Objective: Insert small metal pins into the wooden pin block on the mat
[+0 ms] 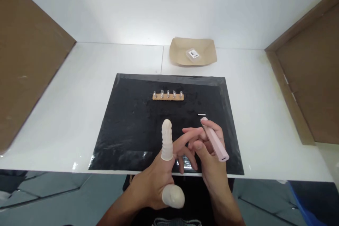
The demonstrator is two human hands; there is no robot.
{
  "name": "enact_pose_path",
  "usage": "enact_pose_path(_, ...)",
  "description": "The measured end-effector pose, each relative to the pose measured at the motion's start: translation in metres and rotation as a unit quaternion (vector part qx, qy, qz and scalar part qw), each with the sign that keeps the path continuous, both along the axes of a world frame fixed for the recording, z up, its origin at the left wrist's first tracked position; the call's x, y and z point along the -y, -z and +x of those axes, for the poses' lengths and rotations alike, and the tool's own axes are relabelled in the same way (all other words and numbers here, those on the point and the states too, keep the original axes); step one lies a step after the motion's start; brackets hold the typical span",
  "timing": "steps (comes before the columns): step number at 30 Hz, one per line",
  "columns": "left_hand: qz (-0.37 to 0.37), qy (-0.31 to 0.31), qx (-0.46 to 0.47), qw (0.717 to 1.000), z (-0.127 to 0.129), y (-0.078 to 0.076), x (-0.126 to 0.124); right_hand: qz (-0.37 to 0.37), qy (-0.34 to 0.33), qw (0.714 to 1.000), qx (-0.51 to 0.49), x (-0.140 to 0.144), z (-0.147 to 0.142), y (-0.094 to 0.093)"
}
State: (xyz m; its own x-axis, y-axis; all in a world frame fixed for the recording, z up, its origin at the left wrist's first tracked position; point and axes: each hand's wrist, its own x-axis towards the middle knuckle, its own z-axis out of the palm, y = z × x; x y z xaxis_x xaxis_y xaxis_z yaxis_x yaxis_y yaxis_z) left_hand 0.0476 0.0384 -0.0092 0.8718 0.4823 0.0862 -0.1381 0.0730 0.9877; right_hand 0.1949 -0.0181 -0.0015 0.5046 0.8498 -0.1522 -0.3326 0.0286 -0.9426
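My left hand (161, 169) is open, its fingers apart, with pale ridged finger cots on the index finger and the thumb. One bare finger of it reaches over to the fingertips of my right hand (212, 152). That right hand is closed around a pink stick-shaped device (215, 142), held slanting, with a small dark slot in its near end. Beyond the hands, a tan strip (168, 97) carries several clear nail tips (168, 93) standing up in a row. A short white stick (201, 114) lies just past the device's far end.
A black mat (127, 120) covers the middle of the white table (265, 113). Behind it stands a brown paper tray (177, 54) with a small clear labelled box (193, 54) inside. Brown side panels (29, 53) and a white back wall enclose the table.
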Motion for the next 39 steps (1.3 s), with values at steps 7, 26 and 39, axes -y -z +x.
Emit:
enact_pose_path(7,-0.016,-0.012,-0.01,1.0,0.002,-0.004,-0.004,-0.041,0.011,0.999,-0.01,-0.005,-0.002,-0.008)
enact_pose_path(26,0.019,-0.013,-0.035,0.999,0.004,-0.02,-0.011,-0.013,0.023,1.0,-0.001,-0.002,-0.001,-0.012)
enact_pose_path(39,0.057,-0.032,-0.016,0.998,0.002,-0.027,0.006,0.062,-0.01,0.998,-0.007,0.02,-0.003,-0.014)
